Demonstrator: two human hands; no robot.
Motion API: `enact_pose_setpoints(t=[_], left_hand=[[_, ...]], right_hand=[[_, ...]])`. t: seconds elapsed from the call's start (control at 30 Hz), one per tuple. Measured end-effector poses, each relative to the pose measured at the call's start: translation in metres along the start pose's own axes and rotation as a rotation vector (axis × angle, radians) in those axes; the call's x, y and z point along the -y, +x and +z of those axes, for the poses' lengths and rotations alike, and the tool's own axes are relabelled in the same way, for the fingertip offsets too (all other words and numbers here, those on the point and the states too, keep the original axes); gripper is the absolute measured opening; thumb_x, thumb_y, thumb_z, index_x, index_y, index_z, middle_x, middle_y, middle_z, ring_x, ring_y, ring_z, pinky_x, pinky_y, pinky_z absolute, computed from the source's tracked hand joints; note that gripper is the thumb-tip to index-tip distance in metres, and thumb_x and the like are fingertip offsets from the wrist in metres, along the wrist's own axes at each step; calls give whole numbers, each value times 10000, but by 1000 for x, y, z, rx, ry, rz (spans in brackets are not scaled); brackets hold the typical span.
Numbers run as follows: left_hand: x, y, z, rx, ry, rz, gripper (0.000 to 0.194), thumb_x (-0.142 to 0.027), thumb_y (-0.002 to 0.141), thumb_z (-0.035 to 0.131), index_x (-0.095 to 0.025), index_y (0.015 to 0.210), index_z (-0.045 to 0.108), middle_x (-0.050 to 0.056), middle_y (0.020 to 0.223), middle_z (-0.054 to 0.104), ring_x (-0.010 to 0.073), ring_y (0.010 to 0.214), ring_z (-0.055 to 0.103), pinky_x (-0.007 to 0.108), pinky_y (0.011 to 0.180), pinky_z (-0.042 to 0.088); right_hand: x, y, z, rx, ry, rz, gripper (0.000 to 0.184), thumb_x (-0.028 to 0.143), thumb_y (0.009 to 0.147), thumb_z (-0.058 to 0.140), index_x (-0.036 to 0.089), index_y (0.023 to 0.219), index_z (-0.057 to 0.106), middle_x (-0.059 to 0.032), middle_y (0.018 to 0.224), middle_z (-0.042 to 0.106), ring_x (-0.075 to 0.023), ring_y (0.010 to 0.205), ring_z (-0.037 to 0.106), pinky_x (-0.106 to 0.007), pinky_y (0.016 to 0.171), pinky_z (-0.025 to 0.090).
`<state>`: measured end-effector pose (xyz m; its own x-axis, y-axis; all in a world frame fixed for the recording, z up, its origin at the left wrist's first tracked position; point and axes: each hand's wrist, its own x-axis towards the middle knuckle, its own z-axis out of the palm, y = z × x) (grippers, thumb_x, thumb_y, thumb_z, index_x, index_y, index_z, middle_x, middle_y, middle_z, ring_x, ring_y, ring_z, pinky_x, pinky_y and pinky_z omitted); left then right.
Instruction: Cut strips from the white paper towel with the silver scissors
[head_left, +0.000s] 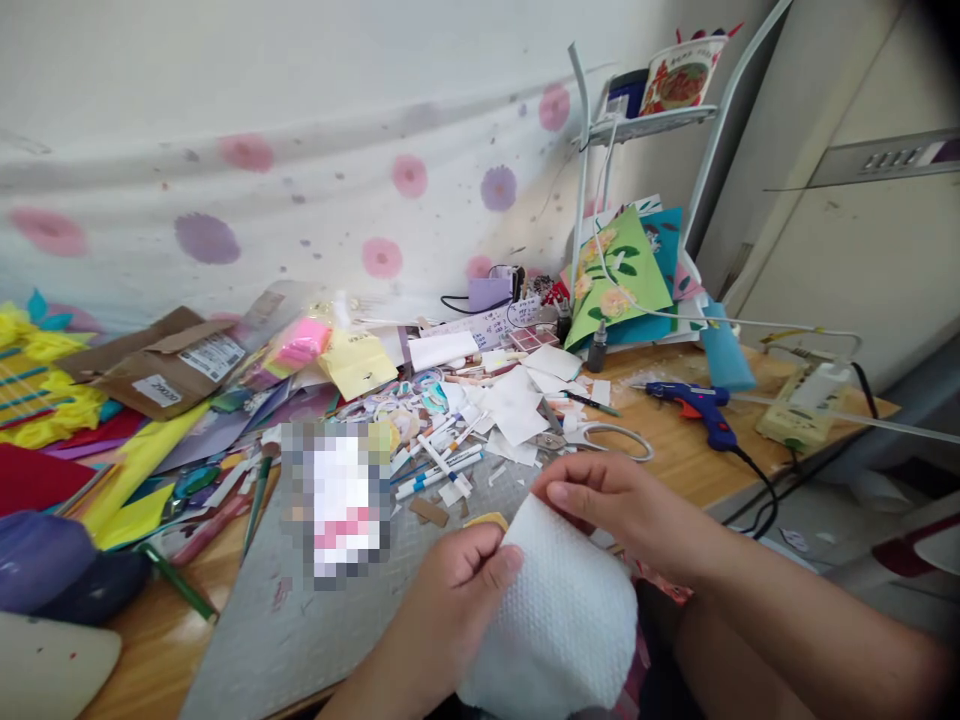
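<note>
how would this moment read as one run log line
left hand: gripping white textured sheet | right hand: fingers at sheet's top edge | blue glue gun: lying on table

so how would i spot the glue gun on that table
On the wooden table, look toward the picture's right. Between the scissors and the pale power strip lies the glue gun. Its dark blue body, orange-red trigger and black cord set it apart from both.

From the wearer's head, the camera looks forward and down across the wooden table (664, 364) toward the flower-printed sheet (315, 190), left hand (461, 575) and right hand (622, 505) close below.
</note>
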<state>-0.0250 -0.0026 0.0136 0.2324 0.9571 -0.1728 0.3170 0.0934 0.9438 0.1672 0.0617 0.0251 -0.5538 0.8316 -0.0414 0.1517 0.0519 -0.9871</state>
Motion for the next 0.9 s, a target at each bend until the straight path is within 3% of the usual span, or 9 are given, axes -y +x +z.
enact_pose_setpoints(t=[0.17, 0.33, 0.47, 0.63, 0.77, 0.9], left_hand=[[7, -2, -1, -259, 113, 72, 379, -491, 853, 444, -200, 612, 422, -37, 579, 358, 136, 560, 333, 254, 512, 256], [14, -4, -1, -435, 258, 97, 343, -440, 861, 447, -211, 606, 416, -42, 524, 387, 135, 505, 367, 258, 488, 239], [16, -6, -3, -493, 272, 112, 322, -402, 858, 466, -217, 600, 418, -44, 503, 405, 134, 479, 381, 255, 479, 246], [17, -6, -6, -495, 246, 127, 309, -398, 857, 472, -219, 608, 435, -41, 507, 409, 138, 480, 397, 251, 467, 254], [19, -8, -7, -478, 244, 127, 305, -408, 878, 426, -219, 640, 446, -31, 537, 445, 147, 506, 433, 252, 481, 274], [20, -7, -8, -511, 228, 141, 299, -401, 863, 459, -217, 629, 460, -32, 531, 449, 146, 499, 426, 249, 482, 284]], right_hand=[[-5, -8, 1, 47, 51, 30, 428, 550, 857, 485, 168, 785, 665, 16, 620, 528, -117, 547, 454, -229, 505, 371], [-1, -14, 10, 13, -180, -86, 336, 478, 847, 548, 183, 740, 666, -7, 684, 611, -155, 633, 524, -242, 556, 397], [1, -16, 16, -73, -391, -69, 207, 412, 786, 635, 210, 806, 672, -17, 714, 657, -181, 650, 554, -265, 575, 402], [-1, -13, 18, -130, -275, 1, 132, 325, 757, 629, 203, 789, 669, -2, 648, 594, -158, 594, 503, -258, 522, 389], [-1, -11, 18, -209, -255, -66, 164, 277, 718, 674, 237, 877, 681, 14, 660, 602, -151, 599, 524, -248, 532, 424], [-3, -12, 16, -275, -387, -186, 125, 317, 744, 687, 259, 854, 695, 4, 681, 647, -158, 616, 575, -254, 558, 463]])
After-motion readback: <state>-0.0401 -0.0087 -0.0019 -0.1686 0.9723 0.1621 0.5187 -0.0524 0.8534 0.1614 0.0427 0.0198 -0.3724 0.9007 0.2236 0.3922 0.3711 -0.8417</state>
